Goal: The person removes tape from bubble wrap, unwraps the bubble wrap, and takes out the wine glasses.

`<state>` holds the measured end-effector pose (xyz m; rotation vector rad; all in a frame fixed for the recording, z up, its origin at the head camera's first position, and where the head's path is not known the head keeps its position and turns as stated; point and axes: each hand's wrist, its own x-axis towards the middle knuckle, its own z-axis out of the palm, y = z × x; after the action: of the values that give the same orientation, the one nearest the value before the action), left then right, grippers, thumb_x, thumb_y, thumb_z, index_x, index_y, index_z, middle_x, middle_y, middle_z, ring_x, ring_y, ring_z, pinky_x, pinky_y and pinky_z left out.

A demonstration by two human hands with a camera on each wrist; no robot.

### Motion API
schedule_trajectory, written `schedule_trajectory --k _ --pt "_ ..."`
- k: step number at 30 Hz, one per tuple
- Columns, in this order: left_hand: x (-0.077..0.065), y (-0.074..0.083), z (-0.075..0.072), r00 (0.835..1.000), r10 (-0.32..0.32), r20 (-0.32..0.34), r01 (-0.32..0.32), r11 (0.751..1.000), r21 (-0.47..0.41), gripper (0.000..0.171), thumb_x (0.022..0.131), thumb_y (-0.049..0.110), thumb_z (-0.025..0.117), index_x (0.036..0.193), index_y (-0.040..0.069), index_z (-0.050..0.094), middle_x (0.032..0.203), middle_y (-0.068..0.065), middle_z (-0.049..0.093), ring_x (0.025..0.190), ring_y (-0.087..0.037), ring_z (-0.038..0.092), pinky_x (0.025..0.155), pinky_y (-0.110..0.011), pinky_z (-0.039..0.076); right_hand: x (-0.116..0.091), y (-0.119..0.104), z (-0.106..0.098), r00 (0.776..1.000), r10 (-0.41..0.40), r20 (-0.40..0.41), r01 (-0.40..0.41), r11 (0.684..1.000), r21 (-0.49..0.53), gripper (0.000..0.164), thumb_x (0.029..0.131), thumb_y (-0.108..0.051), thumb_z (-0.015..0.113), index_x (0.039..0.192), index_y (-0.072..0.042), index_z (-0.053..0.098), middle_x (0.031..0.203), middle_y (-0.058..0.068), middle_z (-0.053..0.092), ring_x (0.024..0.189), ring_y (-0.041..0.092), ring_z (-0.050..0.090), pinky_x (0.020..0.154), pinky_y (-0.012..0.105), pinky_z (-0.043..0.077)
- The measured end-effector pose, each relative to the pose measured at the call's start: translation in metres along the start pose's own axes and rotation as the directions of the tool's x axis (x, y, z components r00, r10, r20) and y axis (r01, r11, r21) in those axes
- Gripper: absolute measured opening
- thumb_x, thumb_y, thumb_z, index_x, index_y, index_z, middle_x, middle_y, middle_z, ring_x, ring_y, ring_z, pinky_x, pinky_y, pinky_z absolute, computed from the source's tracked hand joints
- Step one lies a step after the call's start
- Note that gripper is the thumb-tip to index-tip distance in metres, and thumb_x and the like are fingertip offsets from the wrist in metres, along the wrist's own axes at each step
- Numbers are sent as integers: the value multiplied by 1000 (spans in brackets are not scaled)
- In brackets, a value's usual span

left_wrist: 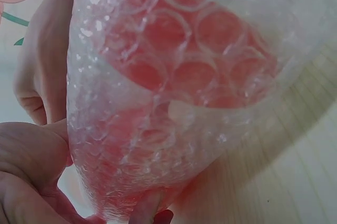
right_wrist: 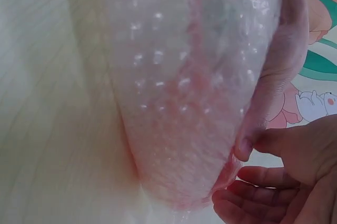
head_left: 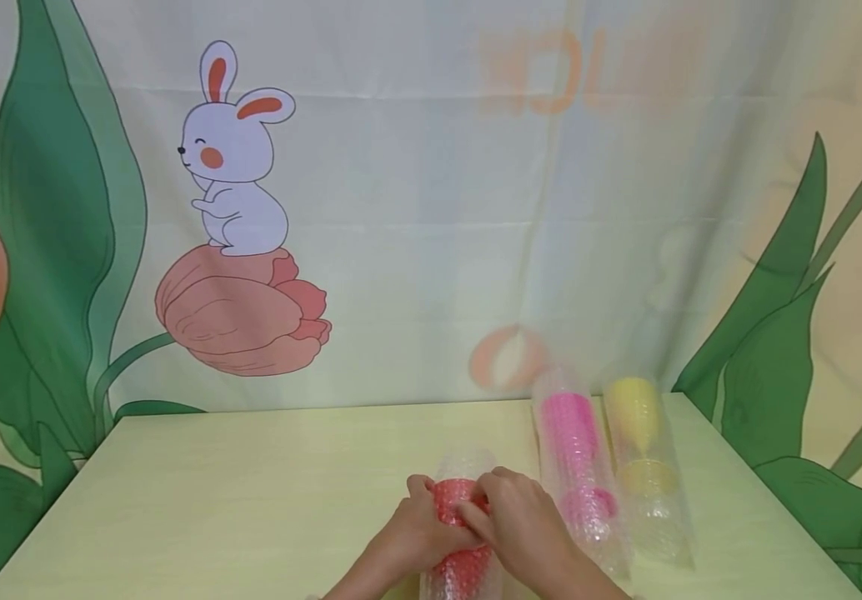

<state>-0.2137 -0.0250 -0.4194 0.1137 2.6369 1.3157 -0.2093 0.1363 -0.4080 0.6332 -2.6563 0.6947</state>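
Holding the red bundle between both hands, at the near part of the table, looks like the step in hand; whether its bubble wrap is being fastened or opened, I cannot tell. The left hand grips it from the left, thumb across the front. The right hand has bent fingers at its right side, near the left thumb; whether they pinch anything is hidden. The next move probably calls for a steady left grip while the right fingertips work the film without crushing it. Just right of the right hand lies the pink bundle, then, farther right, the yellow bundle. Left of the left hand stretches the table; beyond both hands hangs a printed curtain.
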Motion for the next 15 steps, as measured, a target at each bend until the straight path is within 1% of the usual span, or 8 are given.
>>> schedule_trajectory --k 5,10,13,15 --pt "1 3 1 1000 -9 -16 9 1000 26 93 75 41 89 132 -10 37 103 -26 60 90 -34 64 83 -55 57 4 -4 0 999 40 -4 -40 998 -42 29 88 -20 81 66 -13 63 61 -7 48 55 7 43 51 25 43" --pt "2 4 2 1000 -19 -22 20 999 31 92 74 39 89 132 -10 37 104 -27 59 91 -36 64 85 -57 56 5 -9 -1 999 50 -21 -52 995 -82 36 87 -14 77 60 -17 54 57 -9 45 52 8 40 48 26 39" --pt "1 4 2 1000 -14 -28 15 999 30 92 74 40 88 132 -10 37 101 -26 59 88 -34 64 83 -55 56 6 -11 -2 998 56 -24 -58 995 -82 38 86 -10 74 56 -19 50 56 -9 43 52 8 38 48 26 38" --pt "0 3 2 1000 -7 -27 7 1000 24 92 74 40 87 132 -10 37 99 -24 59 86 -32 63 81 -53 57 6 -11 -4 996 82 -15 -83 995 -47 37 83 -8 72 55 -19 50 55 -9 43 52 8 39 48 25 38"
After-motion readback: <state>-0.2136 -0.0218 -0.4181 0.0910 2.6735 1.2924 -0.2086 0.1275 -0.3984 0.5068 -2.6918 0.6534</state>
